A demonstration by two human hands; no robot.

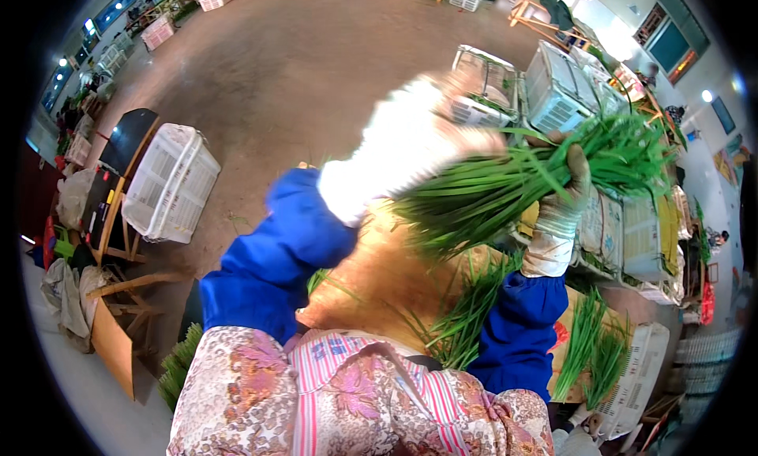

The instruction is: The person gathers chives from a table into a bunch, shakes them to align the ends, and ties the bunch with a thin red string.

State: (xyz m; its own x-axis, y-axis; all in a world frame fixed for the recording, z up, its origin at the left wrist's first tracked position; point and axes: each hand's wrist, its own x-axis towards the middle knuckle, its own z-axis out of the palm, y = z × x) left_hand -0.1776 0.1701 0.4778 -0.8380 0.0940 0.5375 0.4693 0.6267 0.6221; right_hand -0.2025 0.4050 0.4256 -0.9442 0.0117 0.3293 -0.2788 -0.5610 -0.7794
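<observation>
A thick bunch of long green chives is held up over the wooden table, its leaves spread to the left and a bushier end to the right. My right hand, in a pale glove with darker fingers, is wrapped round the bunch at its right part. Smeared by motion, my left hand in a white glove is raised beside the left, loose part of the bunch; its fingers cannot be made out. More loose chives lie on the table near my right blue sleeve.
A white plastic crate stands on the left beside a wooden stand. Other white crates are grouped at the right, some with greens. Two bundles of chives lie at the lower right by a white crate. A greens pile sits lower left.
</observation>
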